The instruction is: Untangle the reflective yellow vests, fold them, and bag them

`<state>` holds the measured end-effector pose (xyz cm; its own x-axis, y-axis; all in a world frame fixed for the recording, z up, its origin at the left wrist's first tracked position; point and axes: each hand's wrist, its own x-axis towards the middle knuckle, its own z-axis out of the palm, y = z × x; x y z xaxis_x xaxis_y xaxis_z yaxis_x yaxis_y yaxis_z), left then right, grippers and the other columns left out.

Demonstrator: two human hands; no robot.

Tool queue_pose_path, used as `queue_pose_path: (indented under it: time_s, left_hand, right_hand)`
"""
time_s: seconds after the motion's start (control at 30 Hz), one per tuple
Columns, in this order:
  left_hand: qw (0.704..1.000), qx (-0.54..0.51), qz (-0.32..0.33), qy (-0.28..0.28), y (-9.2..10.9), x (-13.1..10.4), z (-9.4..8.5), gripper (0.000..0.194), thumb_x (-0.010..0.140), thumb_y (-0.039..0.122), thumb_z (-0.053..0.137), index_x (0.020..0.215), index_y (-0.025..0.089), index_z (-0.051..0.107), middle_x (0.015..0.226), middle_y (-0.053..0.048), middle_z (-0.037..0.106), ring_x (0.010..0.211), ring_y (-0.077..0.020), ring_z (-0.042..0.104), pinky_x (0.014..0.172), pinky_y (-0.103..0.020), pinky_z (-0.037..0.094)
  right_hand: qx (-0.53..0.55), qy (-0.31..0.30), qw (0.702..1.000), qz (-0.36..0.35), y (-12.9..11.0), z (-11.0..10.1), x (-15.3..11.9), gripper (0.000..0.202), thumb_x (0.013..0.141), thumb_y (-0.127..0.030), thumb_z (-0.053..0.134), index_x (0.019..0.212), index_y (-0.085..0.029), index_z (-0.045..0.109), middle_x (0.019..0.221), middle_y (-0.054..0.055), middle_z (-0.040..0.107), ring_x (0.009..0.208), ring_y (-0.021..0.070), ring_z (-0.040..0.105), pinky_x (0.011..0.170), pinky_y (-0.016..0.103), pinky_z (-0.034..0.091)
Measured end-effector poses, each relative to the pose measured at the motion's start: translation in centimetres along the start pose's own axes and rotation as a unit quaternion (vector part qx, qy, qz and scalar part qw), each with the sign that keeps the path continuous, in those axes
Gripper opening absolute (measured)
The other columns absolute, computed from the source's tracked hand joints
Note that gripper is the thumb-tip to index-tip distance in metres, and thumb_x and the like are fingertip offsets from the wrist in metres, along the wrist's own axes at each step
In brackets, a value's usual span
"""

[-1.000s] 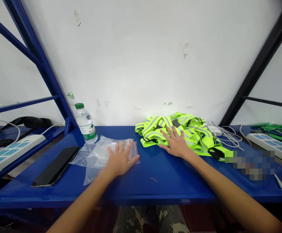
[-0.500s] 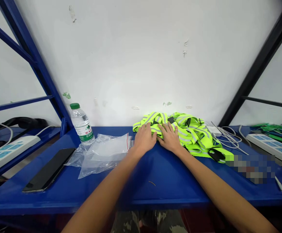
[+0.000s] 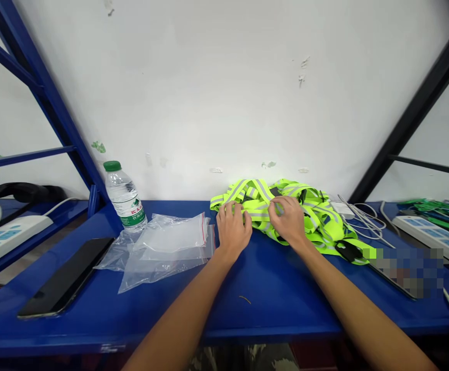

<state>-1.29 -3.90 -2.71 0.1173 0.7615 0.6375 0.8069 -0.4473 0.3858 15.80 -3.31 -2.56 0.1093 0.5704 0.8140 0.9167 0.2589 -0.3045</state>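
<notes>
A heap of neon-yellow reflective straps (image 3: 317, 219) with grey stripes and black fittings lies against the wall. My left hand (image 3: 232, 232) rests at its near left edge, fingers bent but apart and touching the straps. At the front middle of the heap, my right hand (image 3: 289, 219) has thumb and forefinger closed in a pinch on a strap. Its other fingers are curled, and the exact grip is partly hidden. Left of my left hand are clear zip bags (image 3: 166, 242), lying flat in a loose stack.
On the blue table (image 3: 278, 299) a water bottle (image 3: 130, 203) with a green cap stands behind the bags. A black phone (image 3: 68, 275) lies at the left. White cables (image 3: 363, 219) and a pixelated object (image 3: 410, 273) are at the right. Power strips (image 3: 433, 229) flank the table.
My right hand has moved slightly right and gone from lying spread on the straps to pinching. My left hand has shifted slightly nearer, its fingers more bent. The view has tilted slightly.
</notes>
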Motion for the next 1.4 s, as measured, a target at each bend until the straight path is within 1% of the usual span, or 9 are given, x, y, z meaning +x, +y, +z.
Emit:
queue_pose_path:
  time_s: [0.23, 0.37, 0.43, 0.63, 0.87, 0.97, 1.1, 1.27, 1.4]
  left_hand:
    - [0.999, 0.004, -0.016, 0.027, 0.0, 0.1, -0.1, 0.024, 0.094, 0.027, 0.041, 0.11, 0.018, 0.057, 0.116, -0.01, 0.058, 0.112, -0.0255, 0.047, 0.095, -0.04, 0.041]
    - [0.998, -0.001, -0.059, 0.014, -0.2, 0.2, 0.3, 0.016, 0.093, 0.025, 0.041, 0.096, 0.018, 0.056, 0.103, -0.01, 0.058, 0.104, -0.0247, 0.051, 0.094, -0.039, 0.042]
    - [0.996, -0.008, -0.09, 0.012, -0.3, 0.2, 0.9, 0.015, 0.091, 0.025, 0.044, 0.1, 0.017, 0.053, 0.107, -0.011, 0.056, 0.107, -0.0259, 0.051, 0.096, -0.04, 0.042]
    - [0.988, -0.043, -0.147, -0.011, -0.1, -0.5, 2.6, 0.051, 0.08, 0.023, 0.056, 0.127, 0.012, 0.04, 0.139, -0.021, 0.037, 0.131, -0.0334, 0.038, 0.106, -0.047, 0.035]
    - [0.989, -0.043, -0.142, -0.005, 0.2, -0.5, 1.9, 0.045, 0.083, 0.024, 0.054, 0.124, 0.011, 0.041, 0.135, -0.021, 0.042, 0.129, -0.032, 0.039, 0.105, -0.048, 0.035]
    - [0.989, -0.046, -0.143, -0.011, 0.0, -0.4, 1.9, 0.037, 0.083, 0.024, 0.054, 0.116, 0.012, 0.045, 0.128, -0.019, 0.047, 0.125, -0.031, 0.042, 0.104, -0.046, 0.036]
    - [0.989, -0.042, -0.14, -0.013, -0.1, -0.6, 2.2, 0.036, 0.082, 0.023, 0.054, 0.115, 0.011, 0.046, 0.122, -0.018, 0.049, 0.12, -0.031, 0.044, 0.101, -0.044, 0.037]
    - [0.988, -0.047, -0.149, -0.018, 0.0, -0.7, 2.4, 0.032, 0.086, 0.023, 0.049, 0.116, 0.013, 0.047, 0.123, -0.015, 0.05, 0.12, -0.0306, 0.043, 0.1, -0.043, 0.037]
    - [0.985, -0.045, -0.163, -0.026, 0.1, -0.7, 2.5, 0.033, 0.085, 0.023, 0.05, 0.117, 0.015, 0.048, 0.121, -0.014, 0.052, 0.12, -0.0304, 0.044, 0.099, -0.042, 0.038]
  right_hand:
    - [-0.005, -0.017, 1.0, -0.008, 0.0, 0.0, -0.1, 0.023, 0.088, -0.025, 0.046, 0.088, -0.018, 0.068, 0.094, 0.009, 0.07, 0.096, 0.0257, 0.06, 0.092, 0.038, 0.045]
    - [-0.013, -0.07, 0.997, -0.015, 0.0, 0.0, 0.0, 0.022, 0.087, -0.026, 0.048, 0.088, -0.018, 0.068, 0.093, 0.009, 0.071, 0.095, 0.0257, 0.06, 0.09, 0.038, 0.046]
    - [-0.023, -0.102, 0.994, -0.018, 0.2, 0.1, 0.0, 0.022, 0.087, -0.026, 0.048, 0.088, -0.018, 0.069, 0.093, 0.008, 0.071, 0.094, 0.0259, 0.061, 0.089, 0.037, 0.046]
    - [-0.063, -0.157, 0.986, -0.012, 0.0, 0.2, -0.1, 0.025, 0.089, -0.029, 0.048, 0.097, -0.016, 0.068, 0.101, 0.01, 0.071, 0.1, 0.026, 0.062, 0.089, 0.035, 0.045]
    - [-0.103, -0.238, 0.965, 0.044, -1.9, -0.7, 3.1, 0.025, 0.087, -0.038, 0.052, 0.086, -0.019, 0.068, 0.082, 0.009, 0.071, 0.081, 0.0231, 0.066, 0.067, 0.029, 0.043]
    - [-0.023, -0.26, 0.965, 0.022, -3.0, -0.5, 5.2, 0.024, 0.085, -0.037, 0.056, 0.084, -0.017, 0.07, 0.081, 0.008, 0.072, 0.078, 0.0209, 0.065, 0.067, 0.028, 0.045]
    - [0.183, -0.382, 0.906, 0.004, -3.8, 0.9, 6.8, 0.025, 0.086, -0.032, 0.058, 0.097, -0.014, 0.071, 0.089, 0.006, 0.074, 0.079, 0.017, 0.066, 0.071, 0.026, 0.05]
    - [0.019, -0.26, 0.965, -0.016, -3.4, 2.5, 6.5, 0.031, 0.083, -0.02, 0.056, 0.111, -0.012, 0.068, 0.112, 0.014, 0.067, 0.104, 0.0257, 0.06, 0.093, 0.037, 0.046]
    - [-0.073, -0.217, 0.972, -0.056, -2.8, 2.5, 6.5, 0.042, 0.08, -0.026, 0.058, 0.12, -0.014, 0.064, 0.126, 0.015, 0.057, 0.12, 0.0325, 0.047, 0.099, 0.043, 0.041]
